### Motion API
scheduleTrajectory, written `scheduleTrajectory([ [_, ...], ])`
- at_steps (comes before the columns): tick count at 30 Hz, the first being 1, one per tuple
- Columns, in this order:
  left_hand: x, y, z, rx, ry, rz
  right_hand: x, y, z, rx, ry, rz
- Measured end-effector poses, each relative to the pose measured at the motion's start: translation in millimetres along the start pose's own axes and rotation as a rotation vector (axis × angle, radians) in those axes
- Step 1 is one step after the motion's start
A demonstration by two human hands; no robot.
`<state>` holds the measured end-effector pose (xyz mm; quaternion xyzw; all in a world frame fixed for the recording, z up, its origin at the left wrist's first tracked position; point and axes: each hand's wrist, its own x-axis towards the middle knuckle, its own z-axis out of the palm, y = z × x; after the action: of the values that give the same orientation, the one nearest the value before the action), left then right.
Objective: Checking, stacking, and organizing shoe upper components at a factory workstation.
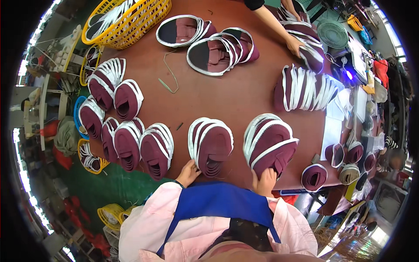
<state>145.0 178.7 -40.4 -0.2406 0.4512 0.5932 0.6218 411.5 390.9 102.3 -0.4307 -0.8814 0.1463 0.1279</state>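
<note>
My left hand (188,172) rests at the near table edge, fingers touching the underside of a fanned stack of maroon fabric pieces with white trim (211,146). My right hand (265,180) grips the lower end of a second, similar stack (269,142) to the right. Both stacks lie on the brown table (218,94). I wear a pink top and a blue apron.
Several more maroon stacks line the table's left side (126,142) and the right (303,87). Far across, another person's hand (294,43) presses a stack. A yellow basket (126,19) sits at the far left, a small fan (333,34) at the far right.
</note>
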Motion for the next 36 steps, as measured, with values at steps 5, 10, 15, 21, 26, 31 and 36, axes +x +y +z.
scheduleTrajectory([
  [5, 1, 26, 20, 0.407, 0.406, 0.288, 7, 47, 22, -0.386, -0.692, -0.067],
  [10, 26, 90, 35, 0.675, 0.389, 0.679, 171, 3, -5, 0.007, -0.388, -0.052],
  [15, 67, 157, 130, 0.831, 0.167, 0.838, 363, 53, 120, 0.700, 0.074, 0.285],
  [21, 118, 232, 194, 0.923, -0.101, 0.867, 485, 73, 188, 1.199, 0.037, 0.780],
  [26, 201, 287, 235, 1.019, -0.027, 1.226, 442, -4, 165, 1.273, -0.315, 0.480],
  [31, 196, 255, 290, 1.131, -0.261, 1.027, 370, -24, 150, 1.443, -0.412, 0.587],
  [36, 150, 271, 297, 1.363, -0.414, 0.821, 284, -3, 127, 1.571, -0.256, 0.703],
])
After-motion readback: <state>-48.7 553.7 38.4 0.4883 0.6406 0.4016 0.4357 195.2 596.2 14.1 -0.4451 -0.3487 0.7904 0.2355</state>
